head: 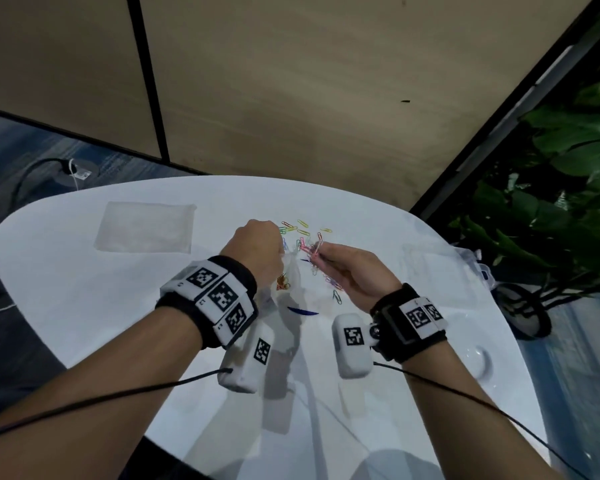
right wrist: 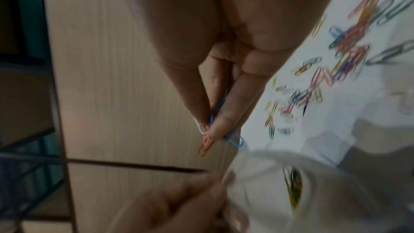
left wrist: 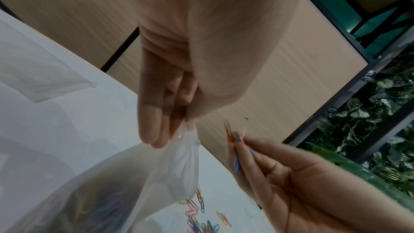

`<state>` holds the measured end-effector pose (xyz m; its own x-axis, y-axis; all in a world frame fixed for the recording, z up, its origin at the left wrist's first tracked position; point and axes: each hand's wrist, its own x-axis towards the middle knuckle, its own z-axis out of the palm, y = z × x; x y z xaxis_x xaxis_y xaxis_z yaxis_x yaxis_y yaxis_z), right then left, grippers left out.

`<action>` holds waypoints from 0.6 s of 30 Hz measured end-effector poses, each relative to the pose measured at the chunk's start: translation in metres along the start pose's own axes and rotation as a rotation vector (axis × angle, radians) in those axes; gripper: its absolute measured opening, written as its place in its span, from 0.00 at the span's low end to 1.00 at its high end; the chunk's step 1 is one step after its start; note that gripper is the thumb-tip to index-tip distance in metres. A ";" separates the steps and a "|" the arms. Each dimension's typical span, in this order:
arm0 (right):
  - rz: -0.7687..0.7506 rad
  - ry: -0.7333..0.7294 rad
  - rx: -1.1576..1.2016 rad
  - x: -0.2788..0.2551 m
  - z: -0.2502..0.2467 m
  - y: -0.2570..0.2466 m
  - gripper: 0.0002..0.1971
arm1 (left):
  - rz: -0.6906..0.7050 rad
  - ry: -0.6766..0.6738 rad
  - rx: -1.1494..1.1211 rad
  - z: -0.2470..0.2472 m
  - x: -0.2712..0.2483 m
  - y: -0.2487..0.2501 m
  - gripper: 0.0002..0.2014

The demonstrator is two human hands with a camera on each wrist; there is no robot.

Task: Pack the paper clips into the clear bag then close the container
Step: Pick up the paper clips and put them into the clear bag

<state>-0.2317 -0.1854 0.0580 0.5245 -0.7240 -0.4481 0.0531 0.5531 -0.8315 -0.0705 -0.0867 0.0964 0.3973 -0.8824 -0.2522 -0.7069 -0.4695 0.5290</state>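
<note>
from the head view we look steeply down on the white tabletop (head: pixel 84 289) and both wrists. our left wrist view peers close along the palm, our right wrist view likewise; all three share the scattered paper clips (head: pixel 302 230).

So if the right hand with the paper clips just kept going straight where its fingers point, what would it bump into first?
Probably the clear bag that the left hand holds up by its rim. The right hand points its pinched paper clips towards the bag's mouth, though depth is hard to judge.

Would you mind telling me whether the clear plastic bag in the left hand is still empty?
Not empty. The clear plastic bag, pinched at its rim by the left hand, shows coloured paper clips through its wall.
</note>
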 end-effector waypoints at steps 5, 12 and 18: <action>-0.072 0.040 -0.413 -0.015 0.047 0.029 0.07 | 0.016 0.033 0.032 -0.002 -0.006 -0.003 0.09; -0.393 0.117 -1.061 -0.016 0.086 0.043 0.13 | 0.003 0.015 -0.041 -0.010 -0.012 -0.016 0.10; -0.399 -0.111 -1.077 -0.018 0.074 0.030 0.15 | 0.015 0.056 -0.044 -0.017 -0.015 -0.026 0.10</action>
<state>-0.1768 -0.1254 0.0651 0.7082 -0.6984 -0.1031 -0.4927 -0.3844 -0.7807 -0.0481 -0.0608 0.1004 0.4200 -0.8853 -0.1993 -0.6869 -0.4537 0.5678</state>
